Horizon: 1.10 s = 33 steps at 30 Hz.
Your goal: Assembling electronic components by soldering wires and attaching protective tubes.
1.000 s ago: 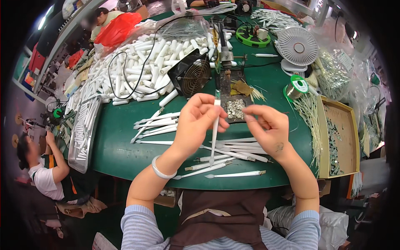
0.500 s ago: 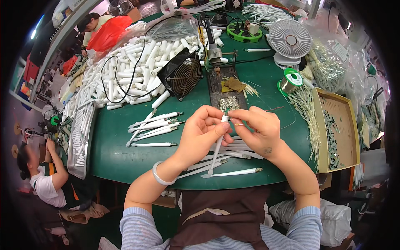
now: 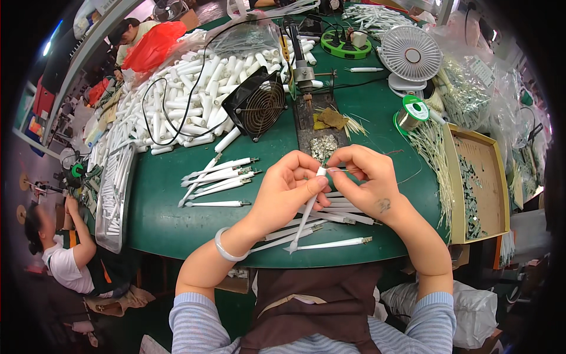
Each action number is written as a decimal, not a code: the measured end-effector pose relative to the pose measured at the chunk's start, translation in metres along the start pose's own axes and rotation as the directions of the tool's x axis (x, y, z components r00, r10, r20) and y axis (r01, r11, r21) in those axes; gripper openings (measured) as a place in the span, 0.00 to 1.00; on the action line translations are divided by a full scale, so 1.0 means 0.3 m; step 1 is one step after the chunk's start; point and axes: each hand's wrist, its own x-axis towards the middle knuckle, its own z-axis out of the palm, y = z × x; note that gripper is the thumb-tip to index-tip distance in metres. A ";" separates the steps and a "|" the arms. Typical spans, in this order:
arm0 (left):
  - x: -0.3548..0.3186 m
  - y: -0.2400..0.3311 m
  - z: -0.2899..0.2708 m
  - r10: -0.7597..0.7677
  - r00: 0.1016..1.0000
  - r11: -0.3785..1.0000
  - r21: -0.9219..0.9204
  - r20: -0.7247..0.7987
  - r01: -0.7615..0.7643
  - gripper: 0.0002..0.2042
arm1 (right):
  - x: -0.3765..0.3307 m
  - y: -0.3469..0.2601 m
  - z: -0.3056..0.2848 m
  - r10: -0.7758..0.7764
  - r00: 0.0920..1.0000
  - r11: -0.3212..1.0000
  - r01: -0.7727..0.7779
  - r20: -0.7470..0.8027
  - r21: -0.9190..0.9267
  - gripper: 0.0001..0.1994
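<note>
My left hand (image 3: pixel 290 189) is closed round a slim white plastic tube (image 3: pixel 304 218), which tilts with its tapered, whitish tip toward me. Its far end points to the soldering stand. At that end the fingers of my right hand (image 3: pixel 371 182) are pinched on a thin wire (image 3: pixel 341 170); how it meets the tube is hidden by the fingertips. Beneath both hands lie several similar white tubes, one of them a tube with a small metallic end (image 3: pixel 333 243) near the table edge. Another group of such tubes (image 3: pixel 221 174) rests left of my left hand.
Past my hands stands a soldering stand (image 3: pixel 305 79) over a tray of metal scraps (image 3: pixel 324 146). A black fan (image 3: pixel 257 105) and a heap of white tubes (image 3: pixel 188 97) are at left. Solder spool (image 3: pixel 413 115), white fan (image 3: pixel 411 54) and cardboard box (image 3: pixel 492 183) stand right.
Both hands have shifted very slightly. My right fingers have turned a little at the tube's far end, still pinching the thin wire. The tubes on the table look unmoved.
</note>
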 end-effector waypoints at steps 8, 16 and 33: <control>0.000 -0.001 -0.012 -0.075 0.997 0.997 -0.028 0.030 0.076 0.08 | 0.002 0.018 -0.005 -0.010 0.998 1.000 0.010 0.054 0.003 0.07; 0.009 -0.006 -0.023 -0.073 0.993 0.994 -0.081 0.088 0.080 0.07 | 0.004 0.021 -0.013 -0.060 0.997 0.998 0.062 0.051 -0.030 0.06; 0.009 0.005 -0.038 -0.039 0.995 0.999 0.016 0.096 0.038 0.07 | 0.003 0.047 -0.019 -0.129 0.977 0.962 0.165 0.167 -0.219 0.07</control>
